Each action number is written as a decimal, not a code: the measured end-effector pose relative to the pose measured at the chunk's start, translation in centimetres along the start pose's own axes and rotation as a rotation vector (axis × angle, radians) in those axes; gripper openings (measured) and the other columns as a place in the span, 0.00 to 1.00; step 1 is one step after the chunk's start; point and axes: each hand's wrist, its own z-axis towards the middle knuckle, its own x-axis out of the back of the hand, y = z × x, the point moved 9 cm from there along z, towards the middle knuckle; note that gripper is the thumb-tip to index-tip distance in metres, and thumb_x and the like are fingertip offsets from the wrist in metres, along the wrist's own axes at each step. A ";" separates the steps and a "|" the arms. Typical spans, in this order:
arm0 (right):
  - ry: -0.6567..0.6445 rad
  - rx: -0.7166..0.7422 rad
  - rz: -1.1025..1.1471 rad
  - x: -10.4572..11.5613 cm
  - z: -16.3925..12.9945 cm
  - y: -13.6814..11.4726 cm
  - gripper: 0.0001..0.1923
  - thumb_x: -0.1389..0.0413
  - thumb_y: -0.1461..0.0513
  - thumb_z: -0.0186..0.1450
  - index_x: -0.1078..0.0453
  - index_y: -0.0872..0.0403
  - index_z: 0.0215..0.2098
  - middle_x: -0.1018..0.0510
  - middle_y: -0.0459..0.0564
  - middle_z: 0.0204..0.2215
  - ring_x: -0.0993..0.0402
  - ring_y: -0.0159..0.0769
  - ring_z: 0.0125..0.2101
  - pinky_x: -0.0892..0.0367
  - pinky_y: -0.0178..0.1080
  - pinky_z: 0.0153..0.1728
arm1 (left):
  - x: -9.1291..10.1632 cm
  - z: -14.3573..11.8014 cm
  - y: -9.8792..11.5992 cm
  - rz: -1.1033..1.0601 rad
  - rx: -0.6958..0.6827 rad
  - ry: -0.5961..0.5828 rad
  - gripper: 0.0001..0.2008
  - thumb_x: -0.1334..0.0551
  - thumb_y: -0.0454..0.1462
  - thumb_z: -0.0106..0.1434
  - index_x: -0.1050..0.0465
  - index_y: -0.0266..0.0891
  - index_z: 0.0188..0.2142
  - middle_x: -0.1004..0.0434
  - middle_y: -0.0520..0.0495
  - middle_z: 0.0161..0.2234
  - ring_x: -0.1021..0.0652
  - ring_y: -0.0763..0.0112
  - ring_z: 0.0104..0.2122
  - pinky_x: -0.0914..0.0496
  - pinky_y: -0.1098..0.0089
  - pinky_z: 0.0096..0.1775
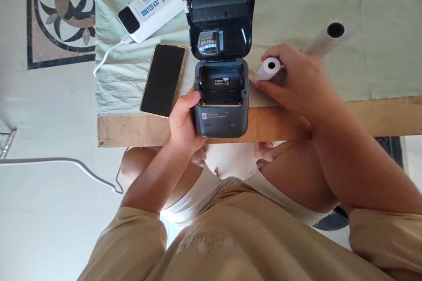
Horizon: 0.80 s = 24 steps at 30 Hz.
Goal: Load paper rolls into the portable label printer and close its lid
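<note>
while the left hand (pixel 186 120) is clamped on the near left side of the printer (pixel 221 124), the right hand (pixel 296 79) pinches a small white roll (pixel 263 70) between thumb and fingers, just to the printer's right. the two hands are apart, each closed on its own thing.

done, as i judge from where i stand: the lid (pixel 220 17) is up and tipped back, and the bay (pixel 209 72) lies exposed, its inner label (pixel 221 81) in plain sight. not done: the roll is outside the bay, and the lid is not down. by that reading the work stands part-way, with the printer opened but not loaded.

the printer is at the near wooden edge of the worktop (pixel 132 131); whether it rests there or is held clear, i cannot tell. a pale strip (pixel 253 75) beside the roll may be loose paper; it is too blurred to be sure.

surroundings, on the green cloth (pixel 379 44): a second roll (pixel 321 43), beyond the right hand; a dark-faced phone (pixel 163 80), left of the printer; and, farther back, a white power bank (pixel 153 9) with its cable (pixel 107 55) plugged in.
</note>
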 end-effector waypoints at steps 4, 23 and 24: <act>0.328 0.125 0.086 5.4 -1.3 -1.3 0.19 0.33 0.56 0.70 0.22 0.46 0.59 0.11 0.52 0.51 0.11 0.53 0.54 0.18 0.56 0.50 | -0.2 -0.4 -0.1 -0.010 0.044 0.019 0.11 0.30 0.48 0.61 0.19 0.45 0.35 0.11 0.41 0.35 0.14 0.35 0.64 0.15 0.51 0.54; 0.480 -0.121 0.074 7.7 -0.1 6.5 0.31 0.34 0.54 0.66 0.31 0.45 0.65 0.25 0.52 0.59 0.22 0.51 0.58 0.25 0.56 0.56 | 0.0 -0.3 -0.3 0.001 0.022 0.032 0.10 0.31 0.47 0.63 0.17 0.46 0.39 0.09 0.41 0.38 0.17 0.34 0.69 0.17 0.48 0.60; 0.467 -0.067 0.159 7.6 0.0 5.5 0.33 0.35 0.50 0.67 0.34 0.43 0.68 0.29 0.53 0.66 0.26 0.55 0.67 0.27 0.59 0.62 | -0.1 -0.2 -0.3 0.009 0.021 0.008 0.11 0.30 0.48 0.61 0.17 0.46 0.38 0.10 0.41 0.38 0.17 0.33 0.68 0.17 0.47 0.59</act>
